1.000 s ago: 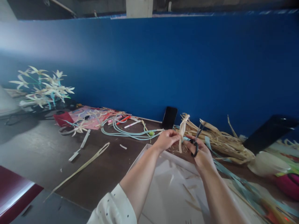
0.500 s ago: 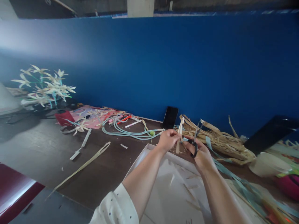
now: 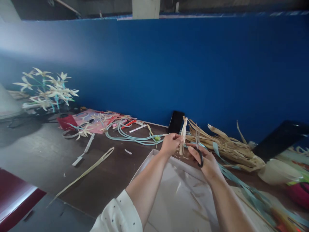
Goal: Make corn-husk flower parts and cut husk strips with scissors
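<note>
My left hand (image 3: 170, 144) pinches a pale dried leaf strip (image 3: 182, 133) and holds it upright over the far edge of a white shallow box (image 3: 154, 159). My right hand (image 3: 205, 159) is closed on black-handled scissors (image 3: 199, 151), whose blades point up just right of the strip. Both hands almost touch each other above the box's rim. Small leaf offcuts lie inside the box.
A heap of dried leaves (image 3: 224, 146) and light blue strips (image 3: 241, 182) lie to the right. A black phone (image 3: 175, 122) leans on the blue wall. Pale green cords (image 3: 135, 137), loose strips (image 3: 84, 172) and finished leaf flowers (image 3: 47, 90) lie to the left on the dark table.
The scissors' blades have closed and swung left toward the strip. Both hands have shifted slightly left, and the strip stands a little more upright.
</note>
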`<state>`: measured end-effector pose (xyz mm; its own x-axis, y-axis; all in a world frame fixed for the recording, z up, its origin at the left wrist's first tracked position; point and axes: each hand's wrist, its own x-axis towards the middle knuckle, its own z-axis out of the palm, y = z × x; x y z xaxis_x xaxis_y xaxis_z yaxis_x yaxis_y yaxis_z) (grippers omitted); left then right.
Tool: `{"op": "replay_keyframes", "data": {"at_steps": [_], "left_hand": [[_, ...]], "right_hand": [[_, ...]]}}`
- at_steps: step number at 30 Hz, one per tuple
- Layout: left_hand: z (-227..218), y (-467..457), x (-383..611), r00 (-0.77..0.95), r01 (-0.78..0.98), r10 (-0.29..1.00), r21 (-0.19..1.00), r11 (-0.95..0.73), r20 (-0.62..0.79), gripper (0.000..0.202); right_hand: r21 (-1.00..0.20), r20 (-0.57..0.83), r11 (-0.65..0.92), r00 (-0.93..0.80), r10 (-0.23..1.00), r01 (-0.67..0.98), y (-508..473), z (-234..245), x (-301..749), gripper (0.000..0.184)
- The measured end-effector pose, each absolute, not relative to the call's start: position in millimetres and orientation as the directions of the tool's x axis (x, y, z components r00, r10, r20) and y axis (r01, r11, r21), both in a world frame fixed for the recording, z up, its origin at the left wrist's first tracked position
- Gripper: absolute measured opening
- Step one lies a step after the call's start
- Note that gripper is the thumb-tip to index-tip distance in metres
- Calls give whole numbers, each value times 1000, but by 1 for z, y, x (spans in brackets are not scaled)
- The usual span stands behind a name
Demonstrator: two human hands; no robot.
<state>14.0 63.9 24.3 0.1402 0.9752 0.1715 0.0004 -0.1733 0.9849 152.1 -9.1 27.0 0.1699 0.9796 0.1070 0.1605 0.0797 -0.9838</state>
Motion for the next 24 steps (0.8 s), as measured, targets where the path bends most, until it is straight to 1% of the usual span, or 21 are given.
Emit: {"op": "replay_keyframes", "data": {"at_steps": [2, 6, 9, 13, 17, 24], "left_hand": [[27, 64, 10, 125, -21, 979, 987, -161, 163, 19], [32, 65, 2, 98, -68, 982, 986, -154, 160, 19], [33, 67, -2, 76, -67, 977, 979, -193, 198, 19], [35, 68, -5, 71, -44, 976, 978, -205, 208, 19], [38, 66, -6, 89, -1, 973, 976, -216, 215, 21], [36, 68, -6, 103, 41, 958, 961, -273, 268, 23]], "right_hand": [[-973, 57, 38, 78, 995, 229, -13, 30, 154, 45], [-947, -22, 11, -101, 995, 320, -19, 35, 158, 48], [-928, -53, -5, -118, 992, 373, -20, 36, 160, 49], [-898, -71, 4, -153, 986, 441, -20, 35, 162, 44], [-887, -104, -16, -168, 980, 461, -20, 35, 162, 41], [-874, -109, -25, -145, 983, 485, -19, 37, 159, 37]]}}
